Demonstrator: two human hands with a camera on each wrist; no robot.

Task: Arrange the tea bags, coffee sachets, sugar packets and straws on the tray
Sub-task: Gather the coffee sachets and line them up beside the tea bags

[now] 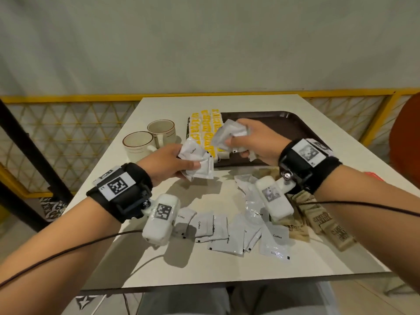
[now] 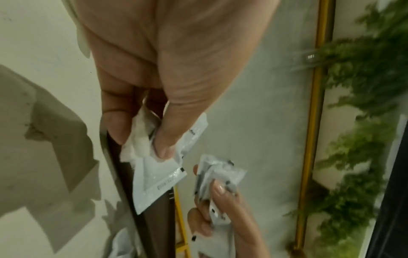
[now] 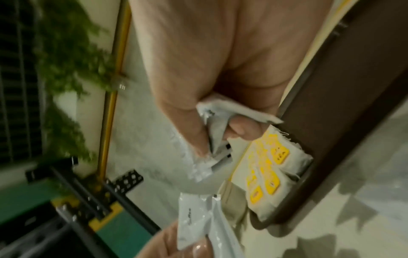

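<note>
Each hand holds a bunch of white coffee sachets above the near edge of the brown tray (image 1: 284, 123): the left hand (image 1: 168, 163) pinches its bunch (image 1: 197, 163), the right hand (image 1: 261, 144) grips its bunch (image 1: 229, 135). Yellow tea bags (image 1: 205, 130) fill the tray's left end. More loose sachets (image 1: 227, 235) and brown sugar packets (image 1: 322, 221) lie on the white table (image 1: 227, 276), two cups (image 1: 150, 137) stand left of the tray, and a yellow lattice railing (image 1: 68, 123) and pale wall are behind.

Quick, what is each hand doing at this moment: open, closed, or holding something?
Left hand: closed, holding a bunch of white coffee sachets.
Right hand: closed, holding crumpled white sachets above the brown tray.
</note>
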